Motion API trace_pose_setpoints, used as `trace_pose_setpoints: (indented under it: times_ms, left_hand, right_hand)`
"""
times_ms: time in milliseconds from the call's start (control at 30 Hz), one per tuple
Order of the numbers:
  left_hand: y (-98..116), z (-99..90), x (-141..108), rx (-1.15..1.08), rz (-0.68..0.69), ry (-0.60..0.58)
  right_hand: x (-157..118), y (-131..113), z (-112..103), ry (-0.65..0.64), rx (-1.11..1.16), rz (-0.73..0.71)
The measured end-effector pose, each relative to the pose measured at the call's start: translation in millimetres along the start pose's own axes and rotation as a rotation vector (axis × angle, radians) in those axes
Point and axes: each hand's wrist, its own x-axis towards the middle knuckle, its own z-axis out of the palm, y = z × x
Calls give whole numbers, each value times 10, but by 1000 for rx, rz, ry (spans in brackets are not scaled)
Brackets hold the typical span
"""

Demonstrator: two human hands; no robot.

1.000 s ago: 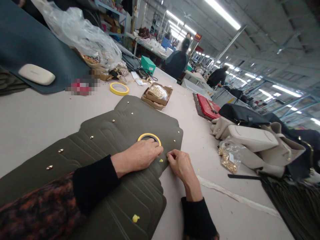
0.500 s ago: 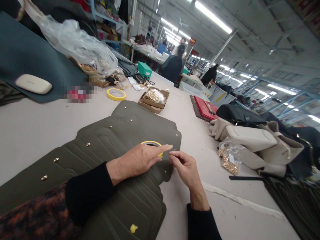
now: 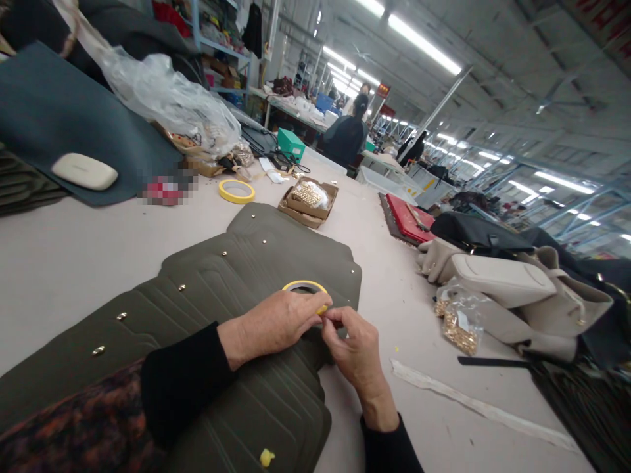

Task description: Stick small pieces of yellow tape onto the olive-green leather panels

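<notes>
A roll of yellow tape (image 3: 290,286) is gripped in my left hand (image 3: 276,323), low over a stack of dark olive leather pieces (image 3: 211,276). My right hand (image 3: 353,343) pinches at the near edge of the roll, thumb and forefinger pressed together; whatever is between those fingertips is too small to make out. The two hands meet at the roll. Small gold studs (image 3: 121,316) dot the leather pieces along their far left side. On the near part of the stack lies a crumpled yellow scrap (image 3: 267,457).
Another yellow tape roll (image 3: 236,191) and a cardboard box of gold hardware (image 3: 309,202) sit beyond the stack. Beige bags (image 3: 503,276) and a plastic bag of gold parts (image 3: 459,328) are on the right. A white strip (image 3: 473,404) lies nearby. A person (image 3: 348,135) sits farther back.
My right hand has moved left to the tape roll, closing the gap to my left hand. The left fingers have curled in at the roll's edge. The view has shifted slightly.
</notes>
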Motion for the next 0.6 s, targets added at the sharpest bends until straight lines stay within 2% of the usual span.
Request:
trace_pose_setpoints:
  times_ms: [167,233,333,467,600]
  left_hand:
    - [4,-21,36,43,-58,11]
    - [20,-24,34,103,-62,19]
    - [104,-28,10,212,-14,63]
    - [209,-9,-20,262,61,94]
    - [114,21,-2,321,-44,27]
  right_hand:
    - [-10,-61,13,19,-21,101]
    - [6,-108,34,32,84,217]
    - [55,-104,47,54,335,488]
    - [90,159,-45,146,548,816]
    - [38,447,-157,46,639,875]
